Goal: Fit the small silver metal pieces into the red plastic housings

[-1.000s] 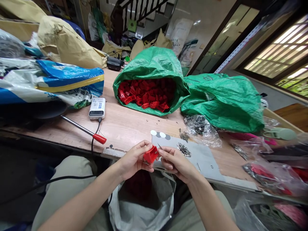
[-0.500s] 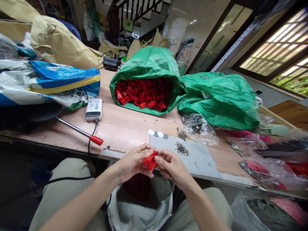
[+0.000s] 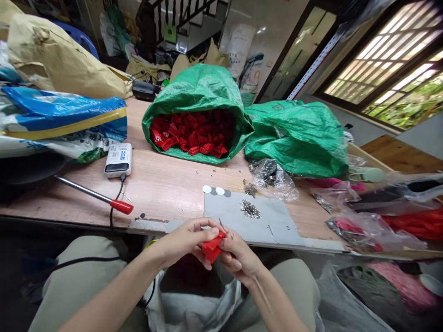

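Fingers of your left hand (image 3: 185, 237) curl closed around a small red plastic block (image 3: 212, 246), thumb on its near face, holding it just below the front edge of the long wooden table (image 3: 166, 184). Your right hand (image 3: 238, 256) meets it from the other side, fingers pinched against the block's right end, where a thin metal pin (image 3: 221, 224) sticks up; whether the right fingertips grip the pin itself cannot be told. The block sits between both hands, above a grey plastic bag (image 3: 194, 299) open between your knees.

Going left to right across the table: a blue, white and yellow woven sack (image 3: 62, 120) lies at the far left, with a crumpled tan paper sack (image 3: 58, 60) behind it. Near it rests a white power bank (image 3: 118, 159) with a black cable, and a metal rod with a red tip (image 3: 95, 196) lies just in front. At the centre, an open green plastic bag (image 3: 197, 87) is full of loose red plastic pieces (image 3: 192, 133). A flat grey sheet (image 3: 256, 221) lies just beyond your hands, carrying a small heap of metal springs (image 3: 249, 210). Further right sits a second, closed green bag (image 3: 297, 138), then clear plastic bags (image 3: 349, 228) holding red parts.
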Demonstrator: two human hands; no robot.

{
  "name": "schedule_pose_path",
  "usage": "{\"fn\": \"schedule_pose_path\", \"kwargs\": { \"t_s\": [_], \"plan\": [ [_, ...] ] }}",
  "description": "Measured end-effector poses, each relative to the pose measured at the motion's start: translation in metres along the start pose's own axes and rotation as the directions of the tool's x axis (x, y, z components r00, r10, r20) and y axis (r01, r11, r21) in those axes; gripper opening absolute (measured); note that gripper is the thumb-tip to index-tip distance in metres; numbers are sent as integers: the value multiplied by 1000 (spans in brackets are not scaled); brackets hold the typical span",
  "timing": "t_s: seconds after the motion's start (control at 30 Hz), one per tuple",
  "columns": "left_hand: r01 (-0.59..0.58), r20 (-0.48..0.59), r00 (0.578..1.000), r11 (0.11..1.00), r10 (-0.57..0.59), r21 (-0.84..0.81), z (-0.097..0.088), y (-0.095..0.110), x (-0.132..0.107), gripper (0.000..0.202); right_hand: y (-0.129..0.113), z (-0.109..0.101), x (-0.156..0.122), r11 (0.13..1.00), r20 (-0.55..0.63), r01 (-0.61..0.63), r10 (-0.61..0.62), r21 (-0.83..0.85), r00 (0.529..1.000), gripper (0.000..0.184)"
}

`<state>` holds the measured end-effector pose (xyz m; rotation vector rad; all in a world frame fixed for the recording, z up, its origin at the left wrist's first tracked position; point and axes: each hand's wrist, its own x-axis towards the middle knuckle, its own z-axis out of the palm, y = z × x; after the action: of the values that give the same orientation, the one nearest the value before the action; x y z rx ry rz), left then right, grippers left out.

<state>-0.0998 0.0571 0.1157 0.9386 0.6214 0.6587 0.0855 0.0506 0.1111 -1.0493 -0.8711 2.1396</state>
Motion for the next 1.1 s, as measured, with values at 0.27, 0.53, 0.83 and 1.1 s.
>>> {"fn": "schedule_pose_path", "kwargs": {
  "t_s": [0.27, 0.53, 0.83, 1.1],
  "plan": [
    [-371, 13, 833, 542, 552, 754, 5, -5, 4, 40, -12, -12, -6, 978, -226, 77, -121, -192, 967, 43],
    [-180, -151, 783, 452, 604, 874, -5, -14, 16, 28, -46, -76, -19, 205, -307, -230, -709, -951, 635, 29],
    [-146, -162, 800, 449, 578, 881, -6, -16, 18, 24, -71, -84, -9, -80, -317, -430, -558, -899, 767, 23],
    [-172, -176, 812, 516, 557, 839, -12, -15, 21, 19, -68, -64, -4, 196, -156, -60, -522, -979, 839, 25]
  ]
}}
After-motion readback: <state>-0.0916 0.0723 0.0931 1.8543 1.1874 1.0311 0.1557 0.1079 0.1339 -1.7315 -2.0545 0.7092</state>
